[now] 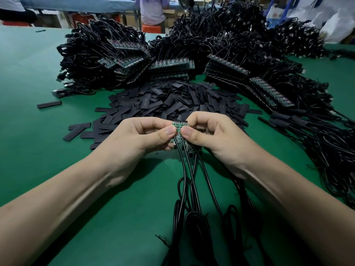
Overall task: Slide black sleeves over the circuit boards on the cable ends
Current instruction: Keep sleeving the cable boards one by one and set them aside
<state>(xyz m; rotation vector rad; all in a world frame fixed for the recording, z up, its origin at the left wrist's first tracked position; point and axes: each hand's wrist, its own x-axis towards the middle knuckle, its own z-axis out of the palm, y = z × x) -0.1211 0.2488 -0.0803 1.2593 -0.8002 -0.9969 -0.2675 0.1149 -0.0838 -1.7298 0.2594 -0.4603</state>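
Both my left grip (134,138) and right grip (217,135) pinch the small circuit boards (177,125) between them, which look light and snappy, so I'd hold the edges.

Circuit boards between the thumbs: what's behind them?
A pile of loose black sleeves, with cable bundles farther back. The left hand and right hand hide the pile's near edge.

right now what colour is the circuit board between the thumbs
Green; the head view shows the circuit board best, pinched by left hand and right hand.
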